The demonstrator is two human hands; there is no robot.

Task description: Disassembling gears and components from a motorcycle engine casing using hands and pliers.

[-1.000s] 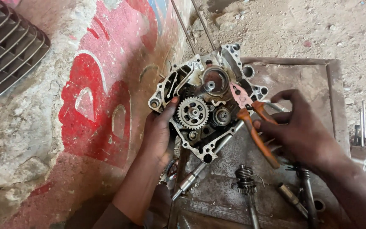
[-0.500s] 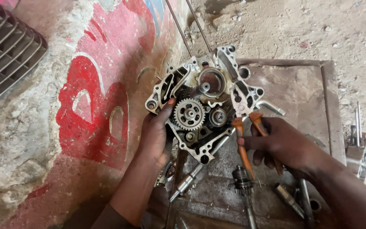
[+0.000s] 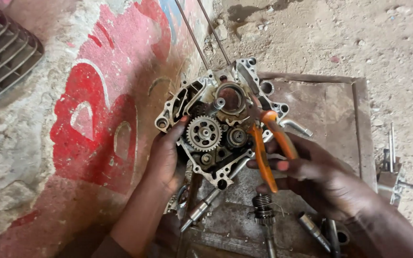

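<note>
- Our left hand point(image 3: 166, 155) holds the side of the engine case point(image 3: 216, 122). The fingers are pressed on its edge and the thumb lies by the big gear point(image 3: 204, 134).
- The case stands tilted on a rusty metal tray point(image 3: 326, 110), which lies on sandy ground point(image 3: 359, 33).
- Our right hand point(image 3: 321, 174) is wrapped around the orange handles of the pliers point(image 3: 266, 148). The handles sit close together in our fist.
- The tip of the pliers reaches into the case, right by the round ring point(image 3: 230, 98) near the top. We cannot tell if the tip is pinching anything there.
- The case is already open. We can see the big gear, a small gear point(image 3: 237, 137) beside it and a short shaft point(image 3: 217, 104) sticking up.
- These parts are still inside, so we think there is more to do in the case.
- Some parts lie loose on the tray near us: a shaft with a spring point(image 3: 264, 210) and a short metal pin point(image 3: 311, 227).
- Two thin rods point(image 3: 201, 33) stick out of the top of the case.
- A red painted sheet point(image 3: 96, 124) lies to the left, and a grey finned part point(image 3: 1, 52) sits in the far left corner.
</note>
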